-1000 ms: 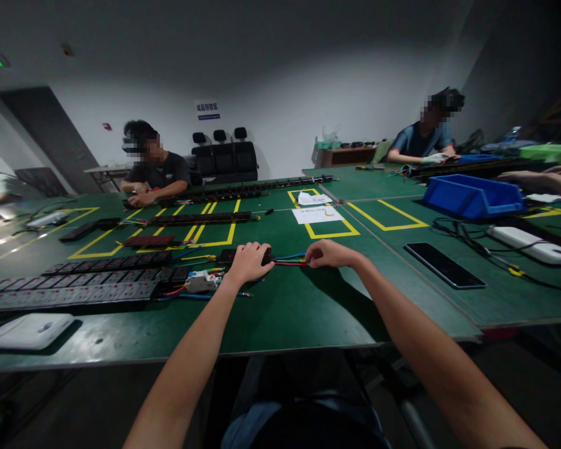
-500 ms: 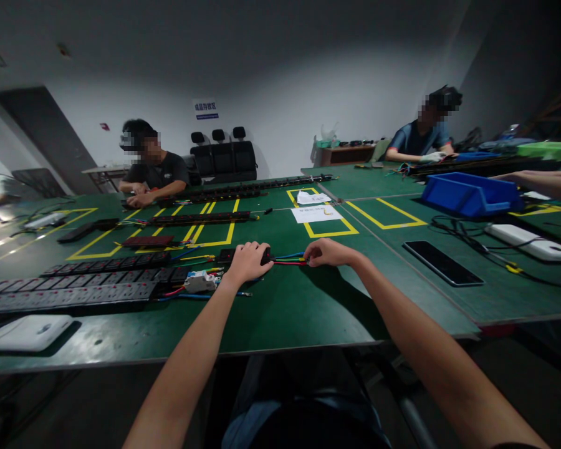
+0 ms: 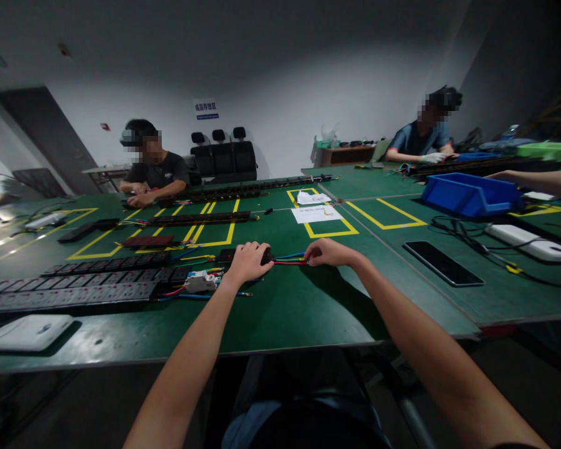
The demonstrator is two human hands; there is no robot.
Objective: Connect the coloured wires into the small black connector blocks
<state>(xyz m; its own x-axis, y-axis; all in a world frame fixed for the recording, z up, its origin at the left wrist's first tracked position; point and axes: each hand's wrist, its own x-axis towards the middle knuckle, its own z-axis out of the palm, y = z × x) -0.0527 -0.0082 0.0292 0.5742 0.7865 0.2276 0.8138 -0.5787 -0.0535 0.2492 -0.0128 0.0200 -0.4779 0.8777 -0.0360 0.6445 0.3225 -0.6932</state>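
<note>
On the green table, my left hand (image 3: 251,262) is wrapped over a black socket unit (image 3: 227,255), gripping it from above. Red, blue and green wires (image 3: 288,262) run from the unit's right end. Their far ends are pinched in the closed fingers of my right hand (image 3: 326,252), which hide the wire tips. Left of my left hand lie long black socket strips (image 3: 70,292) in rows, with a white breaker (image 3: 200,282) and loose wires at their right ends.
A phone (image 3: 443,263), a blue bin (image 3: 472,194) and a white device with black cables (image 3: 533,242) are at the right. Another white device (image 3: 27,332) lies front left. Papers (image 3: 315,215) lie ahead. Two people sit across the table; another person's arm reaches in at right.
The other person's arm at the far right has shifted slightly behind the blue bin. My hands have stayed nearly still.
</note>
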